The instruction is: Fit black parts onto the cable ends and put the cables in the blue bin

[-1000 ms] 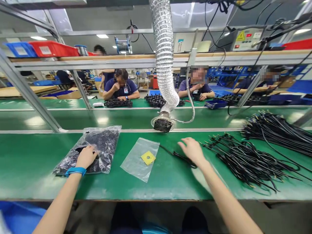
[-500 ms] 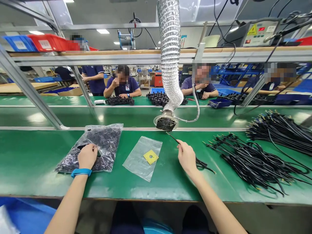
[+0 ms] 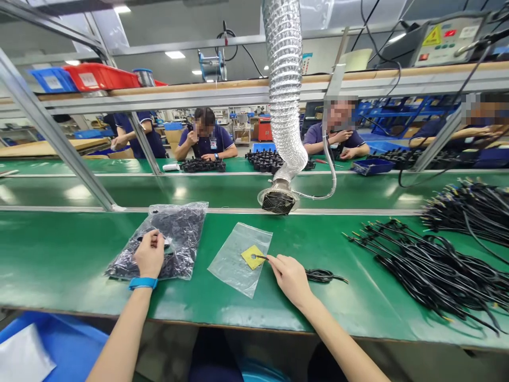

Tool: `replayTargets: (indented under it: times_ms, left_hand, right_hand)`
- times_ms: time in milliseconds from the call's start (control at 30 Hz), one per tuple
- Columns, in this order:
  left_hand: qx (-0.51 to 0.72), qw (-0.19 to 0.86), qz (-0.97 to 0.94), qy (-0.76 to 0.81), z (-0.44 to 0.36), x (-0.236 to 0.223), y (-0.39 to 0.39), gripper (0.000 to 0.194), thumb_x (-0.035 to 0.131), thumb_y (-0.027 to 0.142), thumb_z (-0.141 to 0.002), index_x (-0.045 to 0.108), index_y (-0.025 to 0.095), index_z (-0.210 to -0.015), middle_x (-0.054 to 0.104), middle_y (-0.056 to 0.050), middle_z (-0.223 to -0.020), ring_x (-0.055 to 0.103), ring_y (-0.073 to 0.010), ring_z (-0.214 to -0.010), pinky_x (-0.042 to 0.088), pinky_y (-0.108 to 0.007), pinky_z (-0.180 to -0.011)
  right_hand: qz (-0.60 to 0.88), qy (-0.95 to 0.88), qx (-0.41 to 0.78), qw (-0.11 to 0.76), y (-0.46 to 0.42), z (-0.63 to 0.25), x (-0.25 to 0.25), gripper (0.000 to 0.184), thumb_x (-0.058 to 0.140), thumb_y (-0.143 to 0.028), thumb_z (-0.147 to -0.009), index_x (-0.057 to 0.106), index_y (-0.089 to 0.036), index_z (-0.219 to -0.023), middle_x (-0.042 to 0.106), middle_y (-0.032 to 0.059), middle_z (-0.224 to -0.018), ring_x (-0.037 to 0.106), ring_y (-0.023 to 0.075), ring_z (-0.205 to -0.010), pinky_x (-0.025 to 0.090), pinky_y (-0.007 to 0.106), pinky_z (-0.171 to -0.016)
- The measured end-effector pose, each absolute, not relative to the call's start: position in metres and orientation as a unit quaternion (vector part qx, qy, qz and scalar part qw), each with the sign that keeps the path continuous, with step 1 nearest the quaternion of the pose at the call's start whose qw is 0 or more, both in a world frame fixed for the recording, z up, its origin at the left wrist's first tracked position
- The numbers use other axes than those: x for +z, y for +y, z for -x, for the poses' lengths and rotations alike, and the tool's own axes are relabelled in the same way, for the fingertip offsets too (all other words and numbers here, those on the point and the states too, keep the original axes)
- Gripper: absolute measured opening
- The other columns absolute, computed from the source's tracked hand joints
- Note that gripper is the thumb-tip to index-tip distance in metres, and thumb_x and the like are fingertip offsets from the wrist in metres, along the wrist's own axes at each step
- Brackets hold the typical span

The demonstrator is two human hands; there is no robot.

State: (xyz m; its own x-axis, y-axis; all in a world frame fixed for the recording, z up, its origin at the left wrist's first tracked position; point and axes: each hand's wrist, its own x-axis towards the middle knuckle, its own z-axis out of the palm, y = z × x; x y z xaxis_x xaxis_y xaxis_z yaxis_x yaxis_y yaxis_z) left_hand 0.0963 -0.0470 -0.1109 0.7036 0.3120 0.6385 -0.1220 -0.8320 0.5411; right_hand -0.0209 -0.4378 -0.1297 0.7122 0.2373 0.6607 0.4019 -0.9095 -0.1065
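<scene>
My right hand pinches a black cable close to its end. The tip reaches over the dark hole of a yellow square piece, which lies on a flat clear zip bag. The rest of this cable runs under my hand and comes out in a coiled bundle on its right. My left hand, with a blue wristband, is over the torn opening of a clear bag of small black parts. Its fingers are closed together; whatever they hold is too small to make out.
Several black cables lie in a heap at the right, with another pile behind. A silver duct with a black round grille hangs over the bench's back edge. Co-workers sit across the green benches. A blue bin stands low left.
My right hand has moved left and nearer, bringing the cable tip from the bench's back to the yellow piece. My left fingers have risen slightly at the bag's opening. The view has shifted.
</scene>
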Motion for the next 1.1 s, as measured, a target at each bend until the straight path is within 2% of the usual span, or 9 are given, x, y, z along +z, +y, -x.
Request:
replayTargets:
  times_ms: [67, 167, 333, 433, 533, 633, 767, 1100]
  left_hand:
    - [0.383, 0.289, -0.877, 0.025, -0.096, -0.112, -0.048, 0.045, 0.042, 0.046, -0.087, 0.065, 0.010, -0.101, 0.065, -0.009, -0.083, 0.058, -0.0154, -0.070, 0.047, -0.027, -0.073]
    - [0.387, 0.294, -0.874, -0.007, -0.095, -0.111, -0.046, 0.045, 0.042, 0.046, -0.090, 0.068, 0.009, -0.097, 0.067, -0.011, -0.096, 0.062, -0.0179, -0.084, 0.047, -0.028, -0.083]
    - [0.395, 0.323, -0.860, -0.001, -0.087, -0.107, -0.050, 0.044, 0.045, 0.045, -0.090, 0.068, 0.008, -0.099, 0.067, -0.012, -0.099, 0.061, -0.0190, -0.086, 0.047, -0.030, -0.084]
    - [0.331, 0.447, -0.831, 0.034, -0.074, -0.104, -0.074, 0.045, 0.049, 0.046, -0.089, 0.065, 0.010, -0.112, 0.066, -0.011, -0.098, 0.062, -0.0170, -0.082, 0.049, -0.029, -0.079]
    - [0.176, 0.622, -0.763, 0.008, -0.051, -0.103, -0.120, 0.053, 0.060, 0.047, -0.083, 0.059, 0.010, -0.122, 0.064, -0.009, -0.095, 0.061, -0.0143, -0.079, 0.051, -0.026, -0.074]
    - [0.019, 0.720, -0.692, -0.035, -0.026, -0.104, -0.175, 0.065, 0.068, 0.047, -0.078, 0.053, 0.010, -0.129, 0.062, -0.006, -0.089, 0.061, -0.0140, -0.081, 0.052, -0.026, -0.076]
    - [-0.125, 0.754, -0.644, -0.035, -0.006, -0.104, -0.222, 0.062, 0.073, 0.051, -0.072, 0.063, 0.006, -0.114, 0.065, -0.012, -0.093, 0.061, -0.0145, -0.075, 0.052, -0.027, -0.073]
    - [-0.140, 0.748, -0.646, -0.055, -0.002, -0.097, -0.229, 0.059, 0.074, 0.048, -0.072, 0.066, 0.008, -0.114, 0.067, -0.012, -0.095, 0.062, -0.0153, -0.078, 0.053, -0.027, -0.078]
  right_hand:
    - [0.914, -0.186, -0.342, 0.111, -0.437, 0.022, -0.129, 0.036, 0.033, -0.019, -0.103, 0.068, -0.011, -0.097, 0.052, 0.0068, -0.075, 0.043, 0.0137, -0.068, 0.031, 0.029, -0.066]
    - [0.913, -0.217, -0.337, 0.080, -0.435, 0.023, -0.127, 0.035, 0.033, -0.011, -0.100, 0.065, -0.010, -0.086, 0.048, 0.0066, -0.071, 0.038, 0.0153, -0.065, 0.027, 0.030, -0.064]
    - [0.921, -0.237, -0.297, 0.086, -0.433, 0.026, -0.124, 0.033, 0.034, -0.006, -0.095, 0.057, -0.011, -0.072, 0.046, 0.0067, -0.069, 0.036, 0.0169, -0.065, 0.023, 0.030, -0.066]
    - [0.918, -0.200, -0.314, 0.137, -0.433, 0.026, -0.120, 0.029, 0.038, -0.012, -0.097, 0.060, -0.012, -0.079, 0.049, 0.0059, -0.072, 0.039, 0.0160, -0.067, 0.025, 0.029, -0.067]
    - [0.907, -0.162, -0.326, 0.212, -0.429, 0.026, -0.114, 0.022, 0.044, -0.018, -0.097, 0.063, -0.013, -0.087, 0.052, 0.0041, -0.073, 0.043, 0.0131, -0.067, 0.029, 0.027, -0.067]
    - [0.891, -0.144, -0.303, 0.306, -0.420, 0.029, -0.106, 0.016, 0.049, -0.019, -0.094, 0.064, -0.014, -0.087, 0.051, 0.0009, -0.070, 0.044, 0.0092, -0.061, 0.031, 0.024, -0.063]
    - [0.873, -0.125, -0.277, 0.382, -0.412, 0.040, -0.100, 0.014, 0.053, -0.018, -0.092, 0.064, -0.015, -0.086, 0.053, -0.0011, -0.072, 0.045, 0.0057, -0.059, 0.033, 0.021, -0.059]
    - [0.868, -0.114, -0.311, 0.370, -0.411, 0.055, -0.095, 0.019, 0.051, -0.019, -0.093, 0.067, -0.015, -0.084, 0.047, -0.0003, -0.066, 0.042, 0.0052, -0.055, 0.031, 0.021, -0.057]
